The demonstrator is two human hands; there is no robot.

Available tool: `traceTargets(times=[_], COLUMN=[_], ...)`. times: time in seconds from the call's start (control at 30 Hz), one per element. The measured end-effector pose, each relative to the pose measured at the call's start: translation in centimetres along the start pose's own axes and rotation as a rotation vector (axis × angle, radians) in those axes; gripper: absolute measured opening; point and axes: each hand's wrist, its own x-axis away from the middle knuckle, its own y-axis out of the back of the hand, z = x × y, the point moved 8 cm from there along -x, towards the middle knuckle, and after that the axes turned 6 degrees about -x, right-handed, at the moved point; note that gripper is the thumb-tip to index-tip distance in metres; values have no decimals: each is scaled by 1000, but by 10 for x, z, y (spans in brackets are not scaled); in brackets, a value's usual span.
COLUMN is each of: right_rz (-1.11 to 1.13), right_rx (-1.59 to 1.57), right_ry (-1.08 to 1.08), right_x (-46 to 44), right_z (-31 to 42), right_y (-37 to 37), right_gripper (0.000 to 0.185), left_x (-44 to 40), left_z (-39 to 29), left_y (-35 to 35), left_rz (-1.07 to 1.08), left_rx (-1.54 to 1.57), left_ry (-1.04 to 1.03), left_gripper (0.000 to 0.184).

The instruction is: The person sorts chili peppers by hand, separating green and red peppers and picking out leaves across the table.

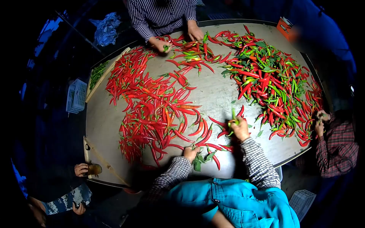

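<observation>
My right hand (240, 129) is closed around green chili peppers (232, 121), whose tips stick out past the fingers. Below it and to the left, my left hand (191, 153) is closed low over the table beside green leaves (197, 162) and a red chili (216, 161); its fingers partly hide what they grip. Several loose red chilies (205, 133) lie between the two hands. A wide heap of red chilies (152, 110) covers the table's left half. On the right spreads a mixed pile of red and green chilies with leaves (272, 83).
Across the metal table (213, 85), a person in a striped shirt (163, 15) handles chilies. Someone in plaid (336, 148) works at the right edge. At lower left, another person's hand (81, 169) holds a jar-like container (94, 169). Crates (76, 95) stand nearby; an orange box (284, 28) sits at the far corner.
</observation>
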Motion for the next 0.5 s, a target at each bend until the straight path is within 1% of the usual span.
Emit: traceTargets(times=[0.03, 0.1, 0.13, 0.17, 0.2, 0.23, 0.27, 0.3, 0.33, 0.37, 0.4, 0.43, 0.47, 0.5], right_rz=[-39, -22, 30, 74, 104, 109, 54, -19, 34, 96, 81, 75, 30, -81], right_rx=[-268, -560, -688, -807, -920, -1030, -1057, -1069, -1116, -1158, -1153, -1151, -1104, -1041], right_ry=[-100, -406, -438, -422, -423, -420, -451, -489, -429, -366, -379, -390, -387, -415], right_x=[12, 45, 60, 73, 86, 103, 119, 132, 142, 153, 169, 183, 204, 228], right_z=[-18, -41, -45, -48, -45, -42, -43, -46, -35, -27, -31, -36, -29, -46], right_y=[10, 24, 29, 35, 39, 47, 58, 68, 73, 80, 93, 102, 120, 139], right_gripper=[20, 15, 15, 19, 19, 19, 20, 21, 21, 22, 22, 22, 23, 25], left_x=[2, 2, -3, -13, -4, 9, 3, -6, -2, 10, 1, 16, 19, 18], left_z=[-4, -3, 0, 10, -2, -15, -5, 5, -2, -16, -5, -20, -22, -19], left_y=[1, 1, 5, 6, 11, 7, 10, 10, 12, 15, 11, 3, 2, 6], left_rz=[-15, -25, -44, -54, -94, -67, -46, -15, -69, -155, -34, -3, -28, -61], left_rx=[-76, -34, -80, -127, -193, -122, -190, -140, -126, -248, -123, 56, 22, -12], left_ry=[-4, -8, -24, -40, -68, -29, 47, 27, 22, 16, 30, -1, 48, 100], left_gripper=[17, 16, 16, 17, 18, 19, 19, 20, 21, 22, 24, 25, 26, 26])
